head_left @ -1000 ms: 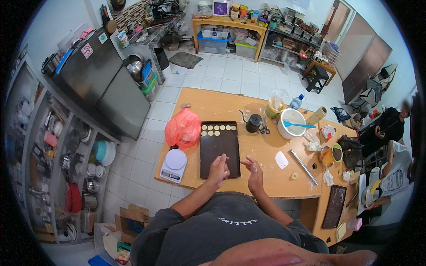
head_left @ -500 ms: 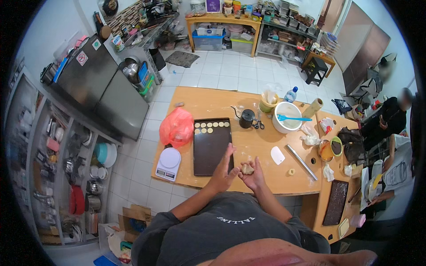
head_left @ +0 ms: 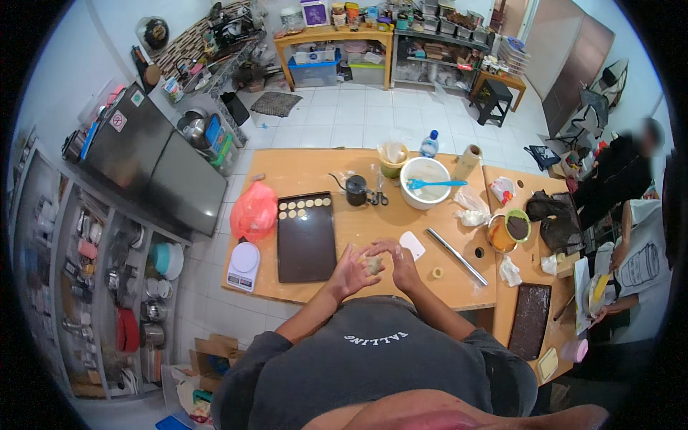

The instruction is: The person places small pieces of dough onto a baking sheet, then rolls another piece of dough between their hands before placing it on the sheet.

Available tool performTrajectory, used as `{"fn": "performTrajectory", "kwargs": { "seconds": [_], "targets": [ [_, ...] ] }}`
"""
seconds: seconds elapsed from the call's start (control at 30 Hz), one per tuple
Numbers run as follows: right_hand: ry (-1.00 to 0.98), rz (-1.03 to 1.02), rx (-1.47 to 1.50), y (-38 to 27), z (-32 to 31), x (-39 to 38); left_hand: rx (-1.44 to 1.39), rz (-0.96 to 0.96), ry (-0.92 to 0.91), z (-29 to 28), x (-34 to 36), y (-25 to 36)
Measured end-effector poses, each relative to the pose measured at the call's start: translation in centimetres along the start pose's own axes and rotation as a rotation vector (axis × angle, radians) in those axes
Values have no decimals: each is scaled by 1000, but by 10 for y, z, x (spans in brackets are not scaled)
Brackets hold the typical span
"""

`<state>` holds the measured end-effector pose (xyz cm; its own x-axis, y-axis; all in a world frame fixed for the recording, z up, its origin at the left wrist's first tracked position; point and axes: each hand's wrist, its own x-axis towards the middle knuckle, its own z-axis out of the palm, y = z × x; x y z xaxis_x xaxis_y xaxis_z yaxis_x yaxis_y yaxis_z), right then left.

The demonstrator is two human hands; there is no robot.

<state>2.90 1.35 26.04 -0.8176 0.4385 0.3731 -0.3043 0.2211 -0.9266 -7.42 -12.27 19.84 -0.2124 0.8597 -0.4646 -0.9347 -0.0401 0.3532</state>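
Note:
Over the table's front edge my two hands face each other around a small lump of pale dough (head_left: pixel 373 266). My left hand (head_left: pixel 347 274) is turned palm up, and the dough rests on its fingers. My right hand (head_left: pixel 401 266) arches beside and over the lump with fingers stretched out, touching or nearly touching my left fingertips. Left of them lies a dark baking tray (head_left: pixel 307 247); several small pale dough discs (head_left: pixel 301 203) sit in rows at its far end. A white scraper (head_left: pixel 412 246), a small ring cutter (head_left: pixel 438 273) and a metal rolling pin (head_left: pixel 456 256) lie to the right.
A kitchen scale (head_left: pixel 244 265) and a red plastic bag (head_left: pixel 254 212) flank the tray's left. Farther back stand a black kettle (head_left: pixel 356 190), scissors (head_left: pixel 383 197) and a white bowl (head_left: pixel 424 174) with a blue spatula (head_left: pixel 437 184). Two people stand at the right.
The dough lump has passed from my right hand to my left. My right hand has turned over toward it. The view has shifted, so the table appears farther left.

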Motion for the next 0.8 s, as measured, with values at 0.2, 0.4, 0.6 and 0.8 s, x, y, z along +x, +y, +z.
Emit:
{"fn": "performTrajectory", "kwargs": {
  "seconds": [0.2, 0.4, 0.6, 0.8],
  "targets": [
    [131, 321, 46, 14, -86, -11, 86, -56, 168, 39, 61, -34],
    [267, 611, 200, 42, -157, -60, 218, 25, 150, 69, 88, -80],
    [400, 1009, 849, 85, -211, -97, 767, 571, -4, 114, 110, -114],
    [476, 1042, 970, -2, -190, -54, 943, 775, -88, 163, 101, -103]
  ]
}}
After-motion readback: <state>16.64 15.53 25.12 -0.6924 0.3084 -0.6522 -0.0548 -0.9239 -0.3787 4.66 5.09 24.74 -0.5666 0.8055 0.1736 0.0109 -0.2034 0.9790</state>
